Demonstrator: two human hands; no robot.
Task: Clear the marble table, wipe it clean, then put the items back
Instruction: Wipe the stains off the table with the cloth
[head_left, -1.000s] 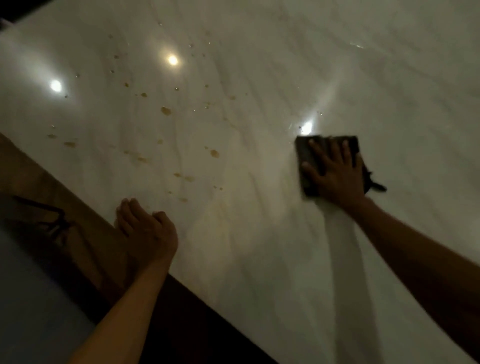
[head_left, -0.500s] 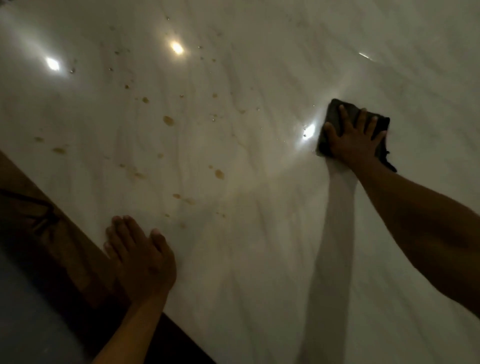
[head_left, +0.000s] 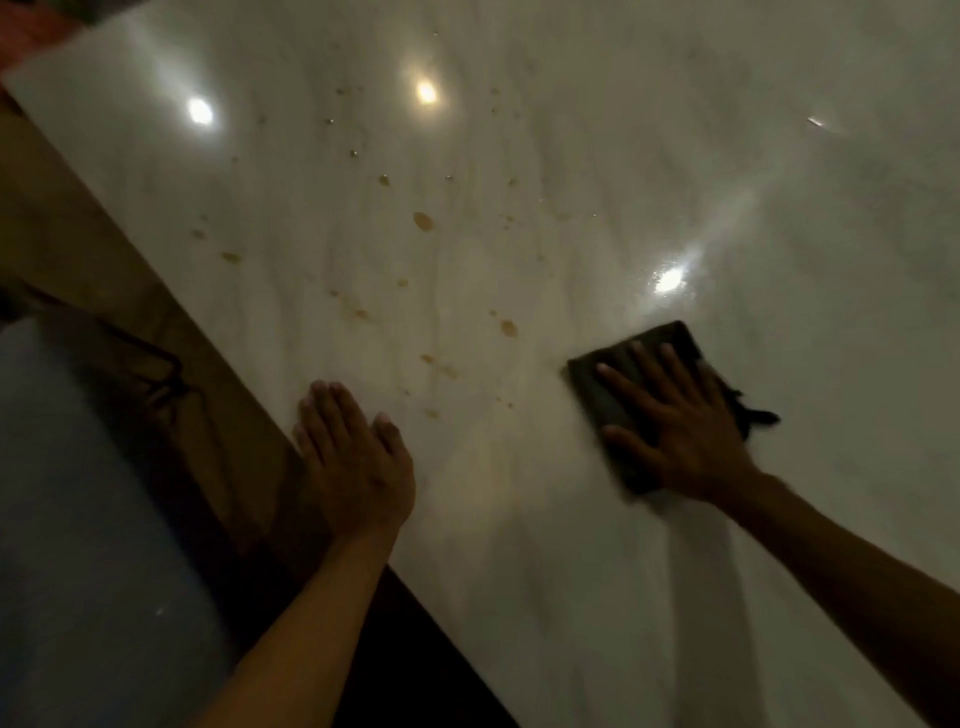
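Note:
The white marble table (head_left: 779, 156) fills most of the view and shines with lamp reflections. Brownish spots (head_left: 423, 221) and several small drops are scattered over its middle left. My right hand (head_left: 680, 431) lies flat, fingers spread, pressing a dark folded cloth (head_left: 605, 395) onto the marble right of the spots. My left hand (head_left: 353, 462) rests flat at the table's near left edge, fingers together, holding nothing.
A brown wooden floor (head_left: 78, 234) runs along the table's left edge, with a dark thin-legged object (head_left: 161, 374) on it. A pale grey surface (head_left: 78, 519) lies at lower left. Something red (head_left: 31, 26) shows in the top left corner.
My right hand has drawn the cloth back toward me from the far side of the table. My left hand has stayed at the table edge. The view has shifted.

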